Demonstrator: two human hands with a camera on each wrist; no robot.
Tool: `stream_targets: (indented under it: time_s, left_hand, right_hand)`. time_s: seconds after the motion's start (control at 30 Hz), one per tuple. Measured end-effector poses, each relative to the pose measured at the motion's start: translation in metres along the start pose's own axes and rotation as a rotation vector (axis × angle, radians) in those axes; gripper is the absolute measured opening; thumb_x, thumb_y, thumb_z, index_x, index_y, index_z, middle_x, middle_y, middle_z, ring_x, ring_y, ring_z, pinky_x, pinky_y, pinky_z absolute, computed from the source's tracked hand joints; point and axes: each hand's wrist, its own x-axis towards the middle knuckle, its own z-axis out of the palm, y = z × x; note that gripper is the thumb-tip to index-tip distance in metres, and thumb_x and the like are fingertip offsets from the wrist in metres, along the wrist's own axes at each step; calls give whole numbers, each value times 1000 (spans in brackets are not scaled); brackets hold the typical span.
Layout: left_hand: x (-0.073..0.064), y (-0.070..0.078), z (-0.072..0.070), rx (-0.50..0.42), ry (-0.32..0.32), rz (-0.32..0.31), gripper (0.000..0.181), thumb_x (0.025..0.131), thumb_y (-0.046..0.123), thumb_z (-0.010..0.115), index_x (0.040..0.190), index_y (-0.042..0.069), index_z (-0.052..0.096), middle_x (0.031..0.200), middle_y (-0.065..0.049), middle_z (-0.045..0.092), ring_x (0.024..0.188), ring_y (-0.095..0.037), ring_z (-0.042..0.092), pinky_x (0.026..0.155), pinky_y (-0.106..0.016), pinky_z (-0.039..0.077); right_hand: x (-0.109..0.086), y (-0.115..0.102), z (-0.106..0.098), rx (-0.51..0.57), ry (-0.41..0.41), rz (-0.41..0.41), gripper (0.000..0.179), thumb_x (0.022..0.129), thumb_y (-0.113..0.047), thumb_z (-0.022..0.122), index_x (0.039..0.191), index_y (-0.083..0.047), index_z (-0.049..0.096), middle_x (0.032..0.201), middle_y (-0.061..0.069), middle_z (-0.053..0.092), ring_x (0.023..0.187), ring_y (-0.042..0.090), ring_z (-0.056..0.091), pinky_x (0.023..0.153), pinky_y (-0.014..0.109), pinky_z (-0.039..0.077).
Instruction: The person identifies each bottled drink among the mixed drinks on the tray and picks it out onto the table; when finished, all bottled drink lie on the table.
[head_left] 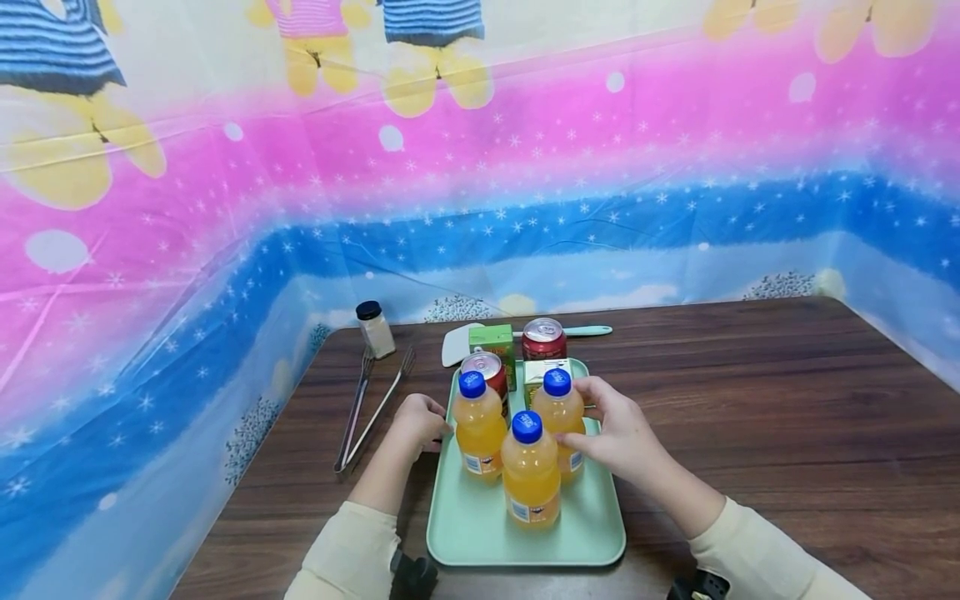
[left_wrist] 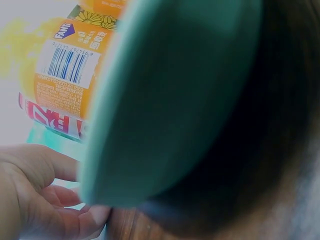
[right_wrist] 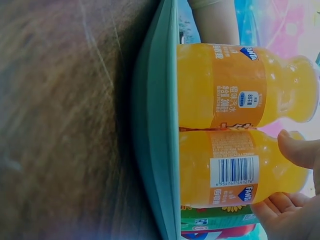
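Note:
A pale green tray (head_left: 465, 533) lies on the dark wooden table, carrying three orange soda bottles with blue caps. My right hand (head_left: 622, 429) holds the right rear bottle (head_left: 558, 410) near its shoulder; in the right wrist view the thumb is on one side and the fingers curl behind. That bottle stands upright beside the front bottle (head_left: 531, 479). The left bottle (head_left: 480, 429) is close to the tray's left rim. At this rim my left hand (head_left: 418, 423) grips the tray, thumb over the edge and fingers beneath in the left wrist view.
Behind the bottles are a red can (head_left: 486, 365), a green carton (head_left: 495, 342) and a white-topped carton (head_left: 546, 367). Another red can (head_left: 544, 337) and a spatula (head_left: 588, 331) lie farther back. Metal tongs (head_left: 360, 417) and a black-lidded jar (head_left: 377, 332) are left of the tray.

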Motion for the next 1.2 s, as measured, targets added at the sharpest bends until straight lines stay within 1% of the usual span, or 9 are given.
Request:
stream_targets:
  time_s: [0.33,0.6,0.7,0.83,0.97,1.13,1.2]
  left_hand:
    - [-1,0,0,-13,4,-5,20,76,-12,66,94,-7,59,91,-18,55,73,-26,61,60,-36,58]
    - [-1,0,0,-17,10,-5,20,75,-13,67,93,-7,60,90,-18,56,71,-26,62,59,-35,58]
    - [-1,0,-2,2,10,7,19,75,-12,67,92,-7,61,90,-18,57,68,-25,62,59,-35,58]
    - [-1,0,-2,30,15,7,18,74,-11,68,90,-6,63,90,-18,58,65,-24,63,58,-35,58]
    - [0,0,-1,33,17,1,17,74,-12,68,89,-7,62,89,-18,58,66,-25,63,59,-35,58]
    - [0,0,-1,25,14,7,18,74,-13,67,90,-8,62,87,-18,57,69,-25,62,59,-35,58]
    - [1,0,-1,24,12,8,18,74,-14,66,91,-8,62,86,-18,57,69,-25,62,60,-35,58]
  right_hand:
    - [0,-4,0,6,25,0,56,69,4,80,117,-4,51,107,6,60,100,23,58,87,41,51]
    - [-2,-17,-12,59,9,-24,53,73,0,78,117,-6,50,109,4,59,100,20,60,86,37,52]
    - [-3,-21,-17,47,14,-46,53,73,-1,79,117,-6,50,108,3,60,98,19,61,85,35,53]
    - [-4,-24,-26,52,25,-83,54,72,2,79,117,-5,51,107,4,60,97,19,61,83,32,53]
    - [-7,-26,-37,37,42,-62,53,72,2,78,117,-4,51,107,5,60,97,19,62,83,30,53]
    - [-8,-26,-50,-7,71,-4,52,73,-3,79,117,-4,51,108,6,61,98,22,61,84,35,53]
    - [-9,-24,-55,-25,86,6,52,74,-4,79,118,-4,51,108,7,61,98,23,62,84,36,53]
